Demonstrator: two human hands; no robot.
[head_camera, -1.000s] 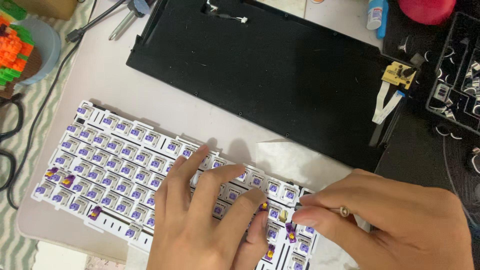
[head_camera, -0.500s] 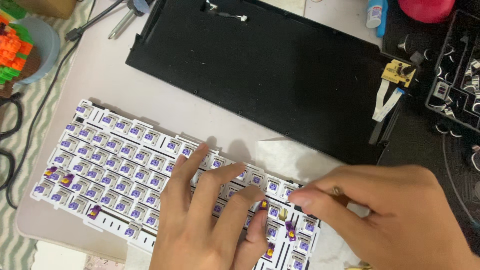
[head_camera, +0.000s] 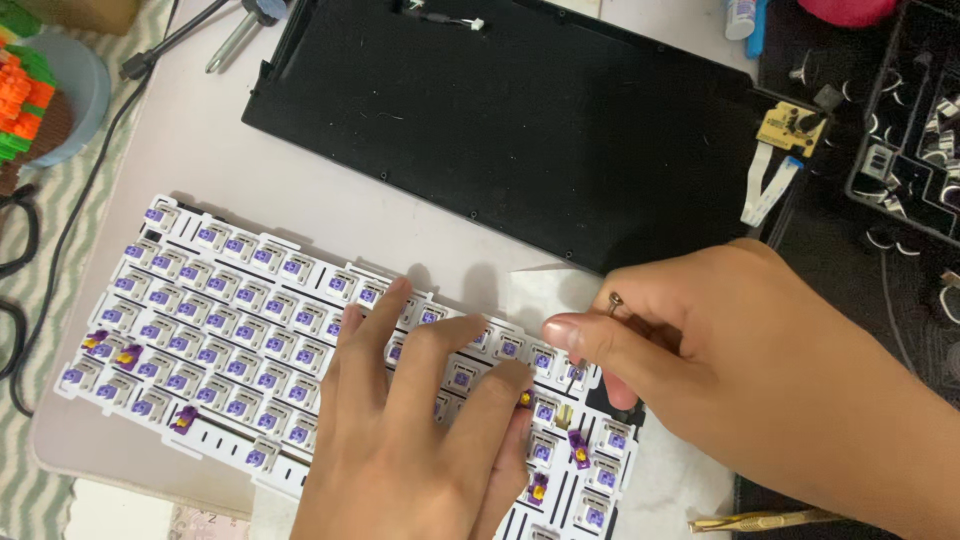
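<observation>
While the left hand (head_camera: 420, 440) lies flat on the white switch plate (head_camera: 230, 330), fingers spread and pressing it to the mat (head_camera: 200, 170), the right hand (head_camera: 740, 370) pinches thumb and forefinger together at the plate's right end, seemingly on a small metal tool (head_camera: 615, 303), though that is hard to make out. The black case (head_camera: 520, 110) lies beyond, well apart.
</observation>
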